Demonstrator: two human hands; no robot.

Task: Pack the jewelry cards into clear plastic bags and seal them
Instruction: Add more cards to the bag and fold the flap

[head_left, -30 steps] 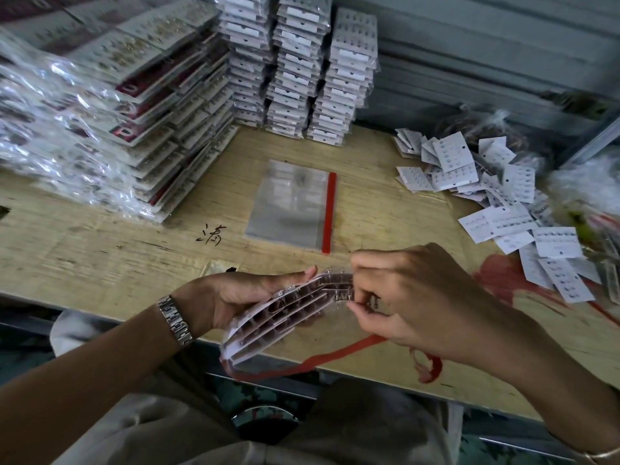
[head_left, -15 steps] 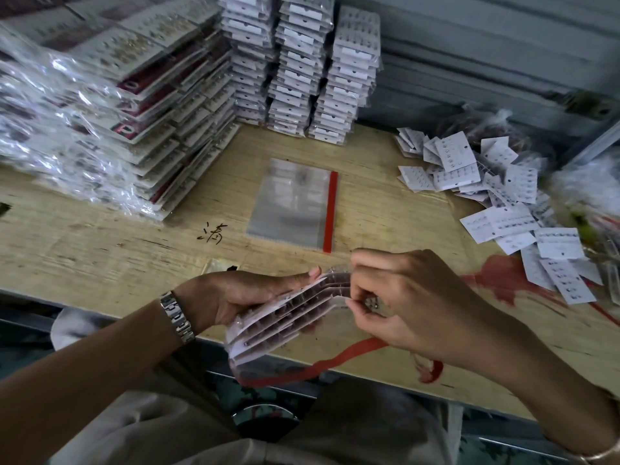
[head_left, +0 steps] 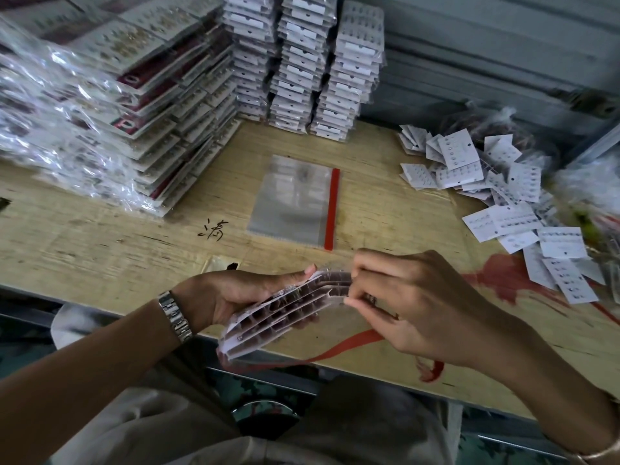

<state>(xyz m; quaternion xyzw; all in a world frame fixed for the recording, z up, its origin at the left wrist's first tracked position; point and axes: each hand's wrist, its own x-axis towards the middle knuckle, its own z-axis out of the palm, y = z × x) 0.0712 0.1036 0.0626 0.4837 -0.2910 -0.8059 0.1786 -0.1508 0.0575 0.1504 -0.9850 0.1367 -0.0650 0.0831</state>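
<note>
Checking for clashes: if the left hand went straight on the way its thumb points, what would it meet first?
Probably the right hand, pinching the other end of the card bundle that the left hand grips.

card stack (head_left: 288,312) between both hands

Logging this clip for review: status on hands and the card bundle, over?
Left hand grips card bundle. Right hand pinches its right end, red strip hanging below. Spare bag flat on table, nothing blocking.
</note>
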